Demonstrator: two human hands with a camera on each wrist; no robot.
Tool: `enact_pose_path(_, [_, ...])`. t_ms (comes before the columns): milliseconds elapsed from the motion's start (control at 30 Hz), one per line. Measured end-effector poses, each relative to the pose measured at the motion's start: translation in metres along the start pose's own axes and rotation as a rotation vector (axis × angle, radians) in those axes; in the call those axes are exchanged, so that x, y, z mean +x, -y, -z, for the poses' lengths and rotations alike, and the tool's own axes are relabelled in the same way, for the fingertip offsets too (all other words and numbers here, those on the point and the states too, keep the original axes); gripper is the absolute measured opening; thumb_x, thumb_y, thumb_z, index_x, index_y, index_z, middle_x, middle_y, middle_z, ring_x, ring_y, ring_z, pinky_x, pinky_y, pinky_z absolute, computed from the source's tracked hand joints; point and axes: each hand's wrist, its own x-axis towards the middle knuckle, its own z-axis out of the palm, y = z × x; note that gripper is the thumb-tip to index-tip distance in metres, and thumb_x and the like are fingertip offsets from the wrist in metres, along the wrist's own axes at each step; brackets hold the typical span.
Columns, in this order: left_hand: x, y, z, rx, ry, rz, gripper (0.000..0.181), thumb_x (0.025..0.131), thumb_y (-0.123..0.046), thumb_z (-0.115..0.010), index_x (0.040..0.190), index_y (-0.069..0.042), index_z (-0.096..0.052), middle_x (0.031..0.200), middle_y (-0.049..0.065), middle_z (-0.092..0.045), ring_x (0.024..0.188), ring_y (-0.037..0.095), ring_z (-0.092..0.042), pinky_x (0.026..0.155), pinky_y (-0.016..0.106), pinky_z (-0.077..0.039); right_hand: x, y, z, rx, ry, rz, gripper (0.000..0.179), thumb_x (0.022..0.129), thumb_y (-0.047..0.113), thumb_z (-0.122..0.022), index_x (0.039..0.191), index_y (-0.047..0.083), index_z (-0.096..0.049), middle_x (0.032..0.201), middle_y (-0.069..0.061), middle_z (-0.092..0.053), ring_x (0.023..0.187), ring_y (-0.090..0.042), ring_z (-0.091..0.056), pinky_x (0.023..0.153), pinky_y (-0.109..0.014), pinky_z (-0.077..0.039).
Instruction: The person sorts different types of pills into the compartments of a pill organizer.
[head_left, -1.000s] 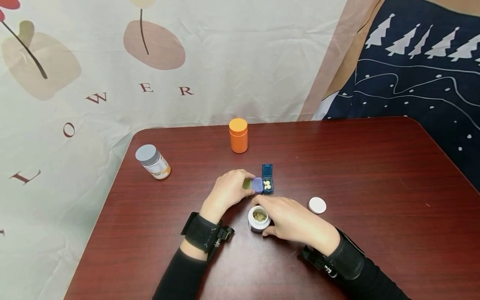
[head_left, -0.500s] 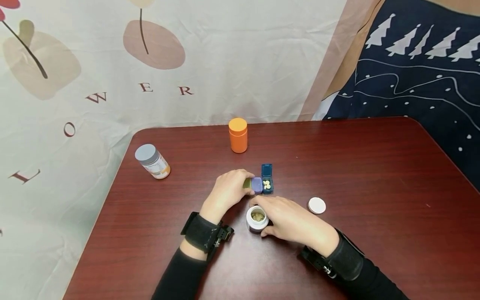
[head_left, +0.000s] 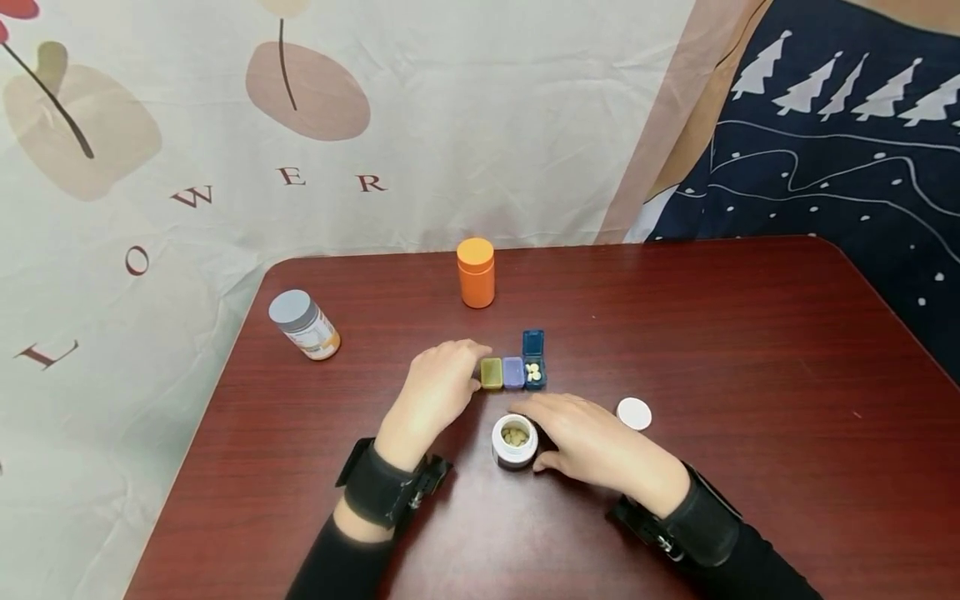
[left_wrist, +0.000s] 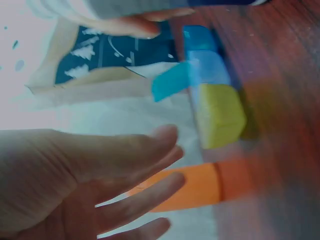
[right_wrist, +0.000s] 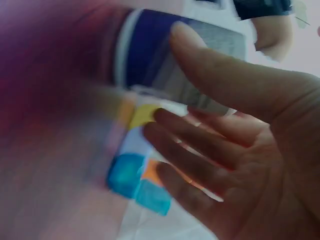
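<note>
A small pill organizer stands mid-table, its green [head_left: 491,373] and purple [head_left: 513,372] lids down. Its blue compartment [head_left: 535,374] has the lid [head_left: 533,341] raised and holds several pale tablets. Just left of the green end is my left hand [head_left: 441,383], fingers spread and nothing in them; the left wrist view shows a gap to the organizer. Nearer me, an uncapped white pill bottle [head_left: 514,451] stands upright with tablets inside. My right hand [head_left: 588,437] hovers around its right side, fingers and thumb loosely parted; whether the thumb touches it in the right wrist view I cannot tell.
A white cap [head_left: 634,413] lies right of the bottle, behind my right hand. An orange bottle [head_left: 476,279] stands near the table's back edge. A grey-capped bottle [head_left: 306,327] is at the back left. A patterned cloth [head_left: 450,125] hangs behind the table [head_left: 735,333].
My left hand has let go of the organizer and moved left, uncovering the green lid. The bottle slid slightly left earlier; my right hand has since loosened from it and shifted a little right.
</note>
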Motion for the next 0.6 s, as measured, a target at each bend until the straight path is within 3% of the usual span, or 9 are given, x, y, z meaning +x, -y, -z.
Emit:
enact_pose_path(100, [-0.013, 0.001, 0.002, -0.002, 0.056, -0.021, 0.049, 0.097, -0.006, -0.084, 0.145, -0.009, -0.072, 0.143, 0.011, -0.076, 0.132, 0.035, -0.072, 0.109, 0.054, -0.060, -0.010, 0.001, 0.008, -0.066, -0.037, 0.020, 0.059, 0.083, 0.019, -0.099, 0.135, 0.009, -0.073, 0.133, -0.003, -0.074, 0.122, -0.028, -0.071, 0.105, -0.049, -0.060])
enact_pose_path(200, [-0.015, 0.024, -0.029, -0.043, 0.102, -0.055, 0.065, 0.098, -0.016, -0.086, 0.157, -0.011, -0.061, 0.149, 0.008, -0.072, 0.138, 0.032, -0.069, 0.113, 0.055, -0.058, -0.024, -0.011, 0.009, -0.115, -0.072, 0.001, 0.059, 0.084, 0.017, -0.098, 0.137, 0.009, -0.074, 0.137, -0.006, -0.073, 0.126, -0.029, -0.070, 0.106, -0.051, -0.059])
enact_pose_path(333, [-0.020, 0.039, -0.053, -0.245, 0.168, -0.146, 0.083, 0.093, -0.024, -0.091, 0.164, -0.010, -0.050, 0.154, 0.005, -0.069, 0.146, 0.031, -0.064, 0.120, 0.057, -0.052, -0.044, -0.031, 0.011, -0.132, -0.092, -0.070, 0.060, 0.085, 0.013, -0.097, 0.140, 0.009, -0.074, 0.142, -0.009, -0.071, 0.132, -0.031, -0.068, 0.107, -0.056, -0.058])
enact_pose_path(500, [-0.036, 0.015, -0.026, -0.545, 0.291, -0.181, 0.086, 0.091, -0.014, -0.092, 0.162, 0.001, -0.047, 0.157, 0.015, -0.066, 0.150, 0.035, -0.059, 0.129, 0.056, -0.041, -0.059, -0.046, 0.018, -0.138, -0.095, -0.138, 0.060, 0.083, 0.006, -0.096, 0.139, 0.007, -0.074, 0.146, -0.013, -0.071, 0.133, -0.035, -0.068, 0.108, -0.060, -0.057])
enact_pose_path(600, [-0.036, 0.012, -0.029, -0.581, 0.307, -0.190, 0.084, 0.090, -0.015, -0.093, 0.160, 0.001, -0.049, 0.154, 0.015, -0.067, 0.146, 0.033, -0.062, 0.128, 0.051, -0.044, -0.063, -0.053, 0.018, -0.151, -0.076, -0.170, 0.060, 0.083, 0.005, -0.096, 0.139, 0.007, -0.074, 0.145, -0.016, -0.071, 0.132, -0.038, -0.068, 0.108, -0.062, -0.057])
